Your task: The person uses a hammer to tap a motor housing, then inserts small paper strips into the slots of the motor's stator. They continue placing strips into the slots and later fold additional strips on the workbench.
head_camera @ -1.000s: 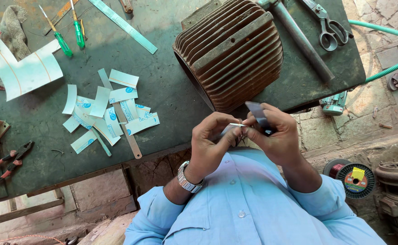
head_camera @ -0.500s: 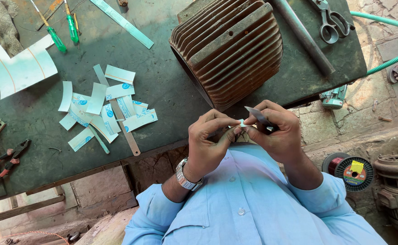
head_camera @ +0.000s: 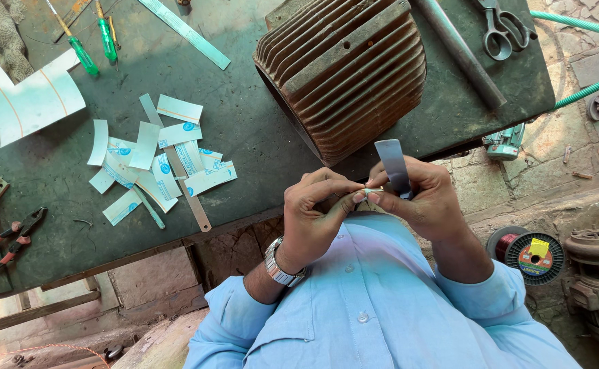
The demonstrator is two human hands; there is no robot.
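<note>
My left hand [head_camera: 316, 205] and right hand [head_camera: 422, 198] pinch one gray strip [head_camera: 393, 166] between fingertips, held close for control; cut slips [head_camera: 159, 164] lie left.

A dark green workbench [head_camera: 244, 137] carries a ribbed motor housing [head_camera: 347, 68], paper strips [head_camera: 159, 167], screwdrivers [head_camera: 91, 44], scissors [head_camera: 501, 27] and pliers [head_camera: 9, 239].

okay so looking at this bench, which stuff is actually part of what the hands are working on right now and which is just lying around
In hand:
left hand and right hand, pinching a small pale strip
grey strip, in the right hand

Lying about:
cut paper slips
ribbed motor housing
screwdrivers
scissors
pliers
wire spool
</note>
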